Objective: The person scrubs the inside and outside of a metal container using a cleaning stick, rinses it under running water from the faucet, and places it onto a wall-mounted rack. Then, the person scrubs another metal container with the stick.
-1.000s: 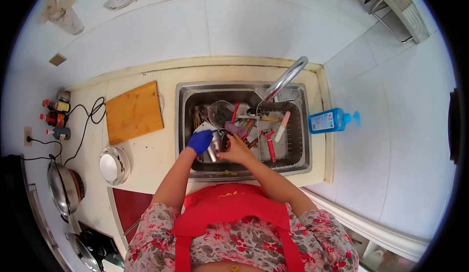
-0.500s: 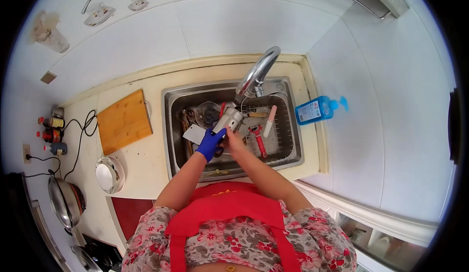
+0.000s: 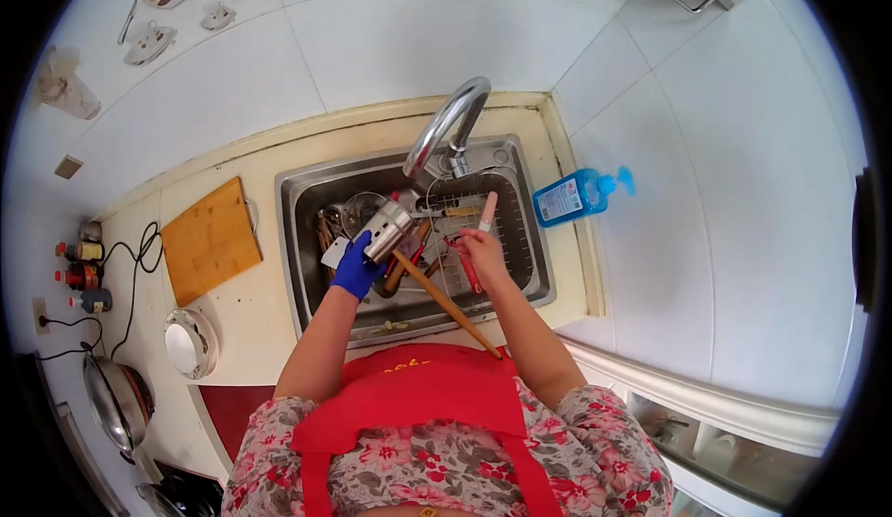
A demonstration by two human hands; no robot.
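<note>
My left hand (image 3: 357, 266), in a blue glove, grips a tilted stainless steel utensil holder (image 3: 389, 230) with holes in its side, above the sink. A long wooden stick (image 3: 451, 311) slants from below the holder across the sink's front rim. Beneath the holder lie wooden and red handles (image 3: 401, 271), partly covered. My bare right hand (image 3: 483, 255) is over the right half of the sink, fingers closed at the head of a red peeler (image 3: 470, 272). A pink-handled knife (image 3: 489, 207) lies just beyond those fingers, its blade partly hidden. The white card-like piece (image 3: 335, 251) is beside my glove.
The steel sink (image 3: 288, 238) holds a wire rack (image 3: 520, 257) and several utensils at its left. A chrome faucet (image 3: 452, 119) arches over it. Right of it lies a blue soap bottle (image 3: 569, 198). On the left counter are a cutting board (image 3: 212, 243) and a bowl (image 3: 190, 343).
My right hand has left the holder and moved right to the peeler. The holder has tipped in my left hand, and the wooden stick and several handles now show below it.
</note>
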